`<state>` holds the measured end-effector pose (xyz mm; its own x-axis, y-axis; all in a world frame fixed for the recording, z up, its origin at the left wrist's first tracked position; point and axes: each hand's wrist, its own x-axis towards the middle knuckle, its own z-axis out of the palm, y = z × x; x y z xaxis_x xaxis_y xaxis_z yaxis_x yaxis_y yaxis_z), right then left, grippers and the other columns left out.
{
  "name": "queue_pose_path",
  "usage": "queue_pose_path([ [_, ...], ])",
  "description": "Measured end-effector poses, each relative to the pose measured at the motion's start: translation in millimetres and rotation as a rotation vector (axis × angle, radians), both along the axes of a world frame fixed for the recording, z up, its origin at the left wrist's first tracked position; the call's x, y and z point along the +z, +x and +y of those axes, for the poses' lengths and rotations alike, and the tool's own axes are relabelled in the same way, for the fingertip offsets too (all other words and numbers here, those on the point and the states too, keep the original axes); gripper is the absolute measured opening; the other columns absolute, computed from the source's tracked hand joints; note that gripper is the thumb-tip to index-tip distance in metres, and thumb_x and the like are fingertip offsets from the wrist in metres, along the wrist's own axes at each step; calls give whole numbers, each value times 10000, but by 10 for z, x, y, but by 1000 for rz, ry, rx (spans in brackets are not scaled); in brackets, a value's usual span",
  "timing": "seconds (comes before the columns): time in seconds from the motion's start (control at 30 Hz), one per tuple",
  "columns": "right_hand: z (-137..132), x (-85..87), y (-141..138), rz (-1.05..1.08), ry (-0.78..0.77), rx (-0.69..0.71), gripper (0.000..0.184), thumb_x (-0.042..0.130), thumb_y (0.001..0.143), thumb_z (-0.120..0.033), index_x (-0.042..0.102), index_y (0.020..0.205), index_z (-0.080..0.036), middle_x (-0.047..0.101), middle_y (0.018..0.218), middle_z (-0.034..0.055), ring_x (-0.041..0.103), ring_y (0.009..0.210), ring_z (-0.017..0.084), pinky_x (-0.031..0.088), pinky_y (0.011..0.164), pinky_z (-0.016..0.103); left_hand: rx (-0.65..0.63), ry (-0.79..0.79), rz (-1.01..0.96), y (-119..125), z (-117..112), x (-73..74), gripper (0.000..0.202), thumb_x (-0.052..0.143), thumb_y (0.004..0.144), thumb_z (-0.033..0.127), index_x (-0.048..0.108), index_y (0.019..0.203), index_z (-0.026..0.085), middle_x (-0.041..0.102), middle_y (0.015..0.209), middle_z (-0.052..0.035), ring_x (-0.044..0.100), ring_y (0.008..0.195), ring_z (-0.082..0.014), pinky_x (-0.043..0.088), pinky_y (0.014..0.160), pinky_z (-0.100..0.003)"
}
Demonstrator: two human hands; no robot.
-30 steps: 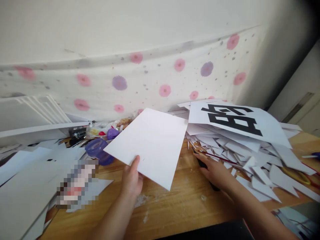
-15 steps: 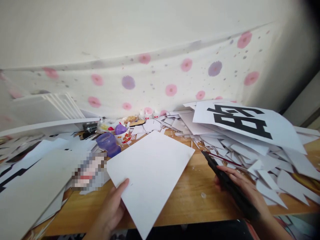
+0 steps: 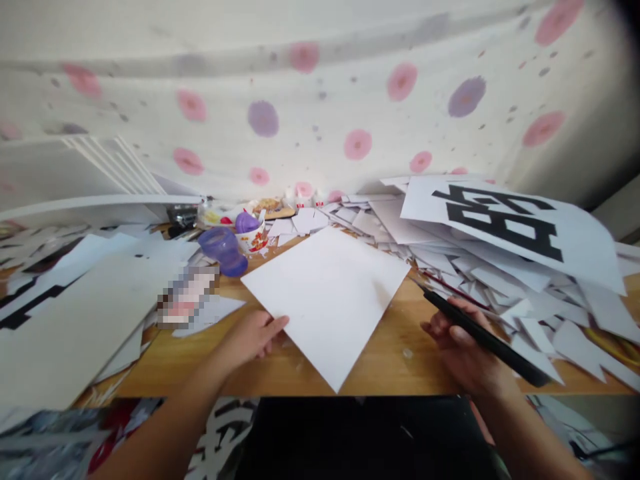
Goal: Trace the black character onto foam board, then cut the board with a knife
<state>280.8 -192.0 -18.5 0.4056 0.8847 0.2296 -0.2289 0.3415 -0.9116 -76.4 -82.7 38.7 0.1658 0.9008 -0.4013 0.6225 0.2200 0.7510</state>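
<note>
A blank white sheet [image 3: 333, 297] lies flat on the wooden table [image 3: 385, 360], turned like a diamond. My left hand [image 3: 253, 337] rests at the sheet's near left edge, its fingers touching the paper. To the right of the sheet, my right hand [image 3: 463, 350] is closed round a long black tool [image 3: 483, 337], perhaps a utility knife, whose tip points up and left toward the sheet's right corner.
A heap of white paper offcuts [image 3: 500, 287] fills the right side, topped by a sheet with a large black character [image 3: 505, 220]. White boards [image 3: 80, 307] cover the left. A purple bottle [image 3: 223, 250] and a small cup [image 3: 253, 237] stand behind the sheet by the flowered cloth [image 3: 310, 120].
The sheet has come down from a raised tilt to lie flat on the table. My right hand picked up the black tool from beside the offcuts and drew it closer.
</note>
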Motion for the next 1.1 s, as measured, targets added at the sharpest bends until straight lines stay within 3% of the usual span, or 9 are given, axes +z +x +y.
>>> queue_pose_path([
  [0.13,-1,31,-119,-29,-68,-88,233,680,733,-414,539,880,-299,536,667,-25,556,577,166,504,630,359,38,298,202,-189,-81,-43,314,644,760,457,549,591,209,539,581,0,531,622,-171,383,624,-246],
  [0.23,45,93,-303,-85,-148,-45,205,625,786,-415,583,932,-277,609,695,13,594,578,186,472,536,323,-203,612,339,-242,-278,-167,217,602,805,430,673,864,233,658,965,-61,579,941,-238,419,856,-326],
  [0.3,99,159,-477,-193,-149,41,278,606,806,-426,594,1038,-273,653,732,37,632,630,211,498,570,345,-386,678,352,-246,-401,-272,404,657,761,481,660,1087,241,575,1267,-100,497,1180,-304,379,995,-406],
  [0.37,160,230,-673,-343,-143,141,347,618,812,-418,580,1127,-279,689,796,51,670,718,229,534,661,374,-473,682,364,-231,-485,-364,597,731,688,497,605,1212,242,457,1413,-118,386,1301,-354,342,1051,-475],
  [0.53,333,312,-1102,-667,-124,315,393,645,819,-337,572,1199,-269,714,999,65,695,862,213,555,769,344,-472,814,381,-86,-587,-451,498,697,748,455,619,1172,205,544,1309,-138,491,1184,-325,425,977,-494],
  [0.63,436,284,-1259,-759,-69,307,358,644,812,-303,602,1164,-256,717,1015,62,695,872,203,560,785,330,-510,875,364,0,-629,-457,561,633,757,579,618,1165,194,595,1220,-148,537,1085,-315,455,913,-498],
  [0.8,578,227,-1397,-837,-58,333,354,623,807,-265,603,1159,-230,712,1063,70,693,915,207,568,819,337,-686,938,359,-53,-633,-521,877,552,652,770,514,1303,183,454,1398,-195,314,1339,-408,298,1041,-616],
  [0.97,651,184,-1440,-942,-12,356,350,594,823,-227,595,1173,-241,709,1078,51,690,934,194,568,841,326,-705,894,418,-90,-640,-573,899,823,582,468,449,1352,195,363,1470,-193,264,1374,-409,356,1034,-582],
  [1.1,662,176,-1440,-971,12,364,355,589,830,-215,582,1183,-252,705,1089,45,687,949,191,578,815,305,-702,884,400,-73,-655,-573,841,802,619,351,443,1356,166,341,1478,-207,251,1375,-422,359,1045,-578],
])
